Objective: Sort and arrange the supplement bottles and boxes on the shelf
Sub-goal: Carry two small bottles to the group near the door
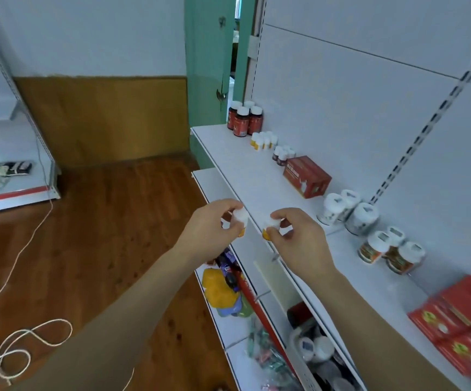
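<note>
A: What's in front of the shelf [237, 162]?
B: The left hand [211, 232] pinches a small white-capped bottle [240, 218] at its edge.
A: And beside it?
B: The right hand [299, 240] grips another small bottle [269, 227], fingers curled round it, also at the shelf's front edge

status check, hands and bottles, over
Left hand grips a small yellow bottle; right hand grips another. Both held above shelf front edge. Matching yellow group farther back; path unobstructed.
</note>
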Demonstrator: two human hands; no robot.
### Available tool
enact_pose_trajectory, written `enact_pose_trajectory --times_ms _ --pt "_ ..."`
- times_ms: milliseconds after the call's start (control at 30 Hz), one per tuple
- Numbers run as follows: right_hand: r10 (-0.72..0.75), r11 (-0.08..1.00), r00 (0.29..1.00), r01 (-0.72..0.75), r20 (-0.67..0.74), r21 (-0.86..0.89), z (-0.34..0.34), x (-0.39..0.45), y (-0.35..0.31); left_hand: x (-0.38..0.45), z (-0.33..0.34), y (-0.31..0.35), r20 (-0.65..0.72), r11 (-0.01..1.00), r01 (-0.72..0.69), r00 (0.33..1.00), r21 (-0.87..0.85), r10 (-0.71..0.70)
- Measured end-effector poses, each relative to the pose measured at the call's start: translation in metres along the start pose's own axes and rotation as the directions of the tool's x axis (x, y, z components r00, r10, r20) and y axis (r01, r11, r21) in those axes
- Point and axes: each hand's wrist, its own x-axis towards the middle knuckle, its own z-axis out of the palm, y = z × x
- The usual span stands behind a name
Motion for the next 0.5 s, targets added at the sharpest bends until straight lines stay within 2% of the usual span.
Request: enact_pose_trajectory --times_ms 200,367,500 --pt "-0.018 1.0 0.998 0.016 -0.062 -0.022 0.059 0.099 0.034 0.105 -0.006 -0.059 0.031 1.0 -0.004 0.999 0.024 0.004" --pt "0.027 1.0 0.996 -0.028 -0.088 -0.01 0.092 0.19 0.054 0.202 -0.012 -0.094 0.085 0.993 -0.043 0.996 0.109 0.034" --pt "0.101 0.994 0.987 -0.106 -0.126 -0.034 0.111 0.248 0.068 0.268 -0.009 -0.118 0.094 0.995 -0.048 0.995 0.092 0.04"
